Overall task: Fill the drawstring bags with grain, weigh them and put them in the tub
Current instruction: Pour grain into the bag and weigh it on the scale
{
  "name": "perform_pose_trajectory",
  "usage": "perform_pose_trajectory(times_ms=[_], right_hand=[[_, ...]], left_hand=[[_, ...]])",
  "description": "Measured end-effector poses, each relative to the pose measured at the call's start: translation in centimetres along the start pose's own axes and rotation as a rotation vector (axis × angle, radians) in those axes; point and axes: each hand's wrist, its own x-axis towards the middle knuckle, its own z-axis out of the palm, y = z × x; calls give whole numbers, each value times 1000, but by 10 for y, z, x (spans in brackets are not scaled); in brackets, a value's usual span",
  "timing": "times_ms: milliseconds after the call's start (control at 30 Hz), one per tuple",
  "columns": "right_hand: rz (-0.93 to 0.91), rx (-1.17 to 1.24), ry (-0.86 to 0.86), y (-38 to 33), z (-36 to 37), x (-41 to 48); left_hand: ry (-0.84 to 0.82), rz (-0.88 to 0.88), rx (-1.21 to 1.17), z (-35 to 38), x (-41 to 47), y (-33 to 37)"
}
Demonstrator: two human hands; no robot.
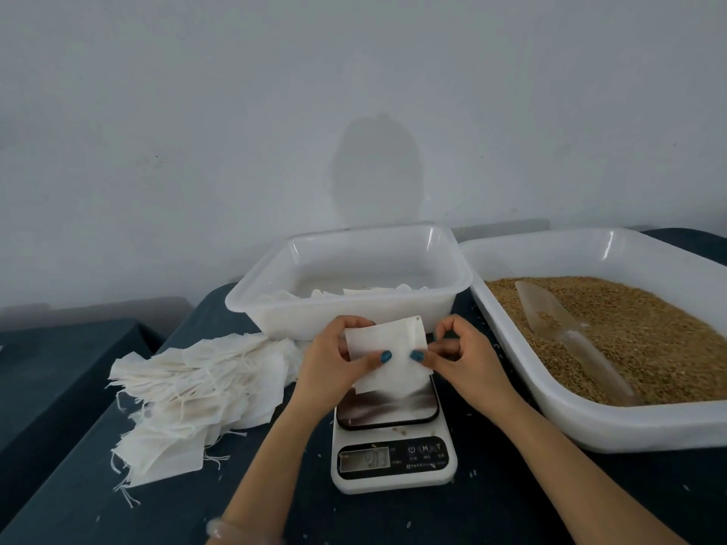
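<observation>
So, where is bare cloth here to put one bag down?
Bare cloth lies at the near edge before the scale, and at the front left below the pile of empty bags. Crowded: the tub and the grain tray stand close together.

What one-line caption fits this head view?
Left hand and right hand pinch a flat drawstring bag above the scale, tub behind, grain tray at right.

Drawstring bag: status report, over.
Left hand, right hand both pinch flat bag above scale. Scoop lies in grain tray. Nothing blocks bag.
</observation>
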Motion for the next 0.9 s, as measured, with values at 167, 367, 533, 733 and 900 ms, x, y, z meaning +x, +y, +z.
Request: perform_pose_trajectory(times_ms=[167,367,533,733,900], right_hand=[[-112,-50,7,-1,2,-3],[-201,-164,27,-2,2,-5],[-260,-275,43,-9,2,-7],[-450,-376,88,-9,4,-8],[-553,-484,178,-5,4,-6]], left_hand=[[23,35,26,4,-1,1],[46,30,-41,6,-1,2],[92,34,-94,5,0,3],[29,-2,-158,4,0,5],[-27,10,-149,4,-1,5]])
